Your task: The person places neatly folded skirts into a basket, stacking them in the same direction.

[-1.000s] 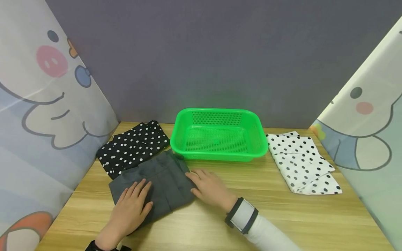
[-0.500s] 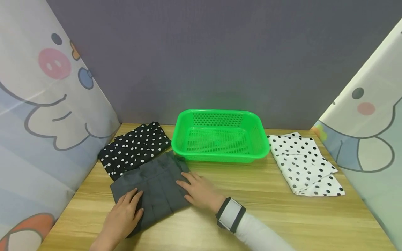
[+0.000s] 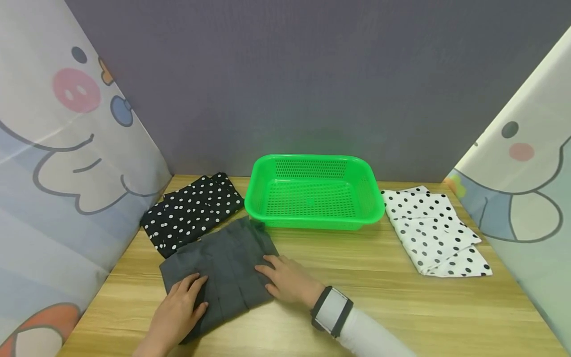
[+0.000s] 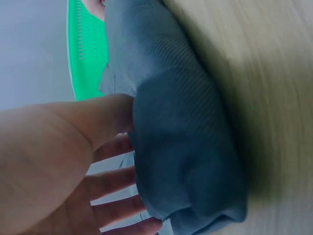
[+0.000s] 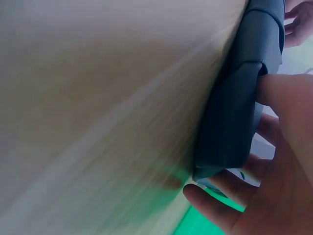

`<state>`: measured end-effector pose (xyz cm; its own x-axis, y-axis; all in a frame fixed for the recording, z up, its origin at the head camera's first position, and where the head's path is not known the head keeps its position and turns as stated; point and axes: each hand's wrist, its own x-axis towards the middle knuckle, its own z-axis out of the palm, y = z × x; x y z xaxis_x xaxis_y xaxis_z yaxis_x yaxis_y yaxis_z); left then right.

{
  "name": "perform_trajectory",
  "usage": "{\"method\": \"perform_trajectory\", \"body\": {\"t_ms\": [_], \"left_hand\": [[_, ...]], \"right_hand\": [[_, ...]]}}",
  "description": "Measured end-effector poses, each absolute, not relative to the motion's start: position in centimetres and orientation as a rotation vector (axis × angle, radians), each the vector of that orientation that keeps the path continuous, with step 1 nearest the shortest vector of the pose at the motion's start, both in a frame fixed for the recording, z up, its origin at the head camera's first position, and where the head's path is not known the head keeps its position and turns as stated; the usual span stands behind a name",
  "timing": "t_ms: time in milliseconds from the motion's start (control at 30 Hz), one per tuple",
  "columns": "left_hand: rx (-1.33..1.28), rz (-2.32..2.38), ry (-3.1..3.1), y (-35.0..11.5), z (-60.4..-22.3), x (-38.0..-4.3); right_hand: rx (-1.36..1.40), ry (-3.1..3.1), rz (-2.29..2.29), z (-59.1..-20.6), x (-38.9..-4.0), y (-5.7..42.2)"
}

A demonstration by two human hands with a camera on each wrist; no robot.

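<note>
A folded dark grey garment (image 3: pixel 227 270) with pleat-like creases lies flat on the wooden table, left of the middle. On its near left part rests my left hand (image 3: pixel 176 307), fingers spread and lightly bent. My right hand (image 3: pixel 290 280) touches the right edge, fingertips on top of the cloth. In the left wrist view the left thumb (image 4: pixel 117 115) lies against the thick folded edge, with the other fingers over the top. Similarly, the right wrist view has the right thumb (image 5: pixel 279 93) on the fold and one finger (image 5: pixel 208 203) past the cloth's corner.
A green plastic basket (image 3: pixel 312 221) with holes stands behind the garment against the grey back panel. Black cloth with white dots (image 3: pixel 192 210) lies folded at the back left, touching the grey one. White dotted cloth (image 3: pixel 430 233) lies at right. Printed panels flank the table.
My left hand has slid a little toward the near left. The right hand has moved slightly left and nearer along the cloth. The grey garment has shifted slightly toward me.
</note>
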<state>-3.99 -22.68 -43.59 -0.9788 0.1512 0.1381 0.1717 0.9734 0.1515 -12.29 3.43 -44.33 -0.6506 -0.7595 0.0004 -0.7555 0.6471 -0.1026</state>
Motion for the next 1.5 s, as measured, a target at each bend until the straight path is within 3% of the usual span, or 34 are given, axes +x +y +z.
{"method": "perform_trajectory", "body": {"t_ms": [767,1500], "left_hand": [[-0.387,-0.269,-3.020,-20.1,-43.1,-3.1],[-0.633,-0.289,-2.980,-14.2,-43.8,-5.3]], "right_hand": [[-1.290,2.886,-0.015,-43.9,-9.6,7.1],[-1.023,2.971,-0.209,-44.7,-7.5,14.1]]}}
